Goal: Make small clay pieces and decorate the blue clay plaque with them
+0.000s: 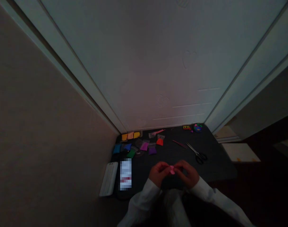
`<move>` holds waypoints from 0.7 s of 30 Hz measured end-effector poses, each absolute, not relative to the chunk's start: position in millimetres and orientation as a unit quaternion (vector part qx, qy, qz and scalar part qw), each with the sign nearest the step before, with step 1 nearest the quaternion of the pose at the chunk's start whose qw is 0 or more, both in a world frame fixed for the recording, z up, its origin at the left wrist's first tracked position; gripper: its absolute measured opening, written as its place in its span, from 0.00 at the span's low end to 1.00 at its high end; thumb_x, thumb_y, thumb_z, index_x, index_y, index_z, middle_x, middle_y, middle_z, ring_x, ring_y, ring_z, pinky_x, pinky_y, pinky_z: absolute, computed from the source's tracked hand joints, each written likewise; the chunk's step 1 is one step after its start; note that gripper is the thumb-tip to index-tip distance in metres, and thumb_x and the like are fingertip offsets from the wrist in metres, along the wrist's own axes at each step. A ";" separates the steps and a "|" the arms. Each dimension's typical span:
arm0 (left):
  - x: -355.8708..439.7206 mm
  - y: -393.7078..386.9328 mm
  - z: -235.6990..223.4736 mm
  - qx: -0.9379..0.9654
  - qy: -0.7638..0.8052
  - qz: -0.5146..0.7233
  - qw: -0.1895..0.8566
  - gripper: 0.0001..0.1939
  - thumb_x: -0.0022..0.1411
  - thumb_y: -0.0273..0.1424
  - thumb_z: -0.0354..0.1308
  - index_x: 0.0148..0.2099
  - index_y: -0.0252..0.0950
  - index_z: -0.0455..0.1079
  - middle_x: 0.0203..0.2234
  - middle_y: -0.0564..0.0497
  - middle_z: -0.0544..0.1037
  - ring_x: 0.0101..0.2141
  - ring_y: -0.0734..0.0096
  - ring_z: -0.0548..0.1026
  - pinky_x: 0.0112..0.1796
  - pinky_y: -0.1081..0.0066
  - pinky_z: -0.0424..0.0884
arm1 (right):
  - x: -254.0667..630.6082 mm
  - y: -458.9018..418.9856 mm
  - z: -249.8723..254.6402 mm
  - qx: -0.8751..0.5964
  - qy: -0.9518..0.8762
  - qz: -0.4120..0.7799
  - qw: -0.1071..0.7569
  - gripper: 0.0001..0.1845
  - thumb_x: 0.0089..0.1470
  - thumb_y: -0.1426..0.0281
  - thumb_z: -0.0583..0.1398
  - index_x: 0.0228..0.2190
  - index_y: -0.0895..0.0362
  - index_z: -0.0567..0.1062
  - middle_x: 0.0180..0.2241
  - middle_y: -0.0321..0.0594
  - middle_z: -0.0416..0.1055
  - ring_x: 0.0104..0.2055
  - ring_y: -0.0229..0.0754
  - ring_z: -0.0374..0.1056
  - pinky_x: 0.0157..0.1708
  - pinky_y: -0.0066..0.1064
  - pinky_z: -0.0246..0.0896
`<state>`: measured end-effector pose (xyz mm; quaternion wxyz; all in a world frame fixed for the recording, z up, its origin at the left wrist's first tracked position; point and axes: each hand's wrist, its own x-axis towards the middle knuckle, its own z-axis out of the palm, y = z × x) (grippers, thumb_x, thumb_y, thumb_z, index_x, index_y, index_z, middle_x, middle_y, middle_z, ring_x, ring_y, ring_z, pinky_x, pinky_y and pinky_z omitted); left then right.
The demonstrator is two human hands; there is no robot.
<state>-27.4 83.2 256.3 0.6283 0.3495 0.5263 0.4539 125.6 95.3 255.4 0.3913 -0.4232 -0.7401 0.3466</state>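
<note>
Two hands, left hand point(160, 173) and right hand point(187, 172), fingers nearly closed, pinch a small pink piece point(172, 170) between them, above near edge of dark desk point(217, 164). Black-handled scissors point(197, 154) lie open beyond right hand, pink tweezers point(180, 144) just beside. Red bag point(160, 140), purple bag point(152, 149), green bag point(132, 152) farther left. Pixelated bright screen point(125, 174) left of left hand. Round container point(197, 127) at far right corner.
</note>
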 end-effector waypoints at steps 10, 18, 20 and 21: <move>-24.9 84.1 254.5 0.355 0.542 0.450 0.615 0.11 0.41 0.35 0.62 0.26 0.32 0.67 0.18 0.55 0.72 0.21 0.76 0.68 0.26 0.76 0.62 | 124.7 92.5 262.4 -0.428 -0.744 0.354 0.371 0.12 0.41 0.66 0.61 0.31 0.58 0.68 0.25 0.38 0.66 0.27 0.37 0.61 0.27 0.29 0.59; -25.5 84.3 248.9 0.364 0.545 0.436 0.617 0.09 0.43 0.34 0.60 0.25 0.33 0.67 0.18 0.55 0.72 0.22 0.76 0.68 0.27 0.75 0.62 | 125.0 93.6 260.0 -0.442 -0.745 0.349 0.358 0.07 0.44 0.68 0.58 0.28 0.58 0.69 0.24 0.38 0.66 0.26 0.36 0.61 0.27 0.28 0.58; -25.6 84.6 251.0 0.369 0.545 0.431 0.617 0.09 0.43 0.33 0.60 0.26 0.32 0.68 0.20 0.53 0.73 0.23 0.75 0.68 0.28 0.74 0.63 | 125.2 94.0 258.9 -0.445 -0.744 0.349 0.355 0.07 0.46 0.67 0.57 0.27 0.58 0.69 0.23 0.38 0.66 0.26 0.36 0.61 0.27 0.28 0.58; -25.5 84.8 252.3 0.371 0.546 0.429 0.617 0.09 0.44 0.34 0.60 0.26 0.32 0.69 0.20 0.53 0.73 0.24 0.74 0.68 0.28 0.74 0.63 | 125.4 94.2 258.1 -0.445 -0.744 0.351 0.354 0.07 0.47 0.67 0.57 0.27 0.58 0.69 0.23 0.38 0.66 0.26 0.36 0.61 0.27 0.28 0.58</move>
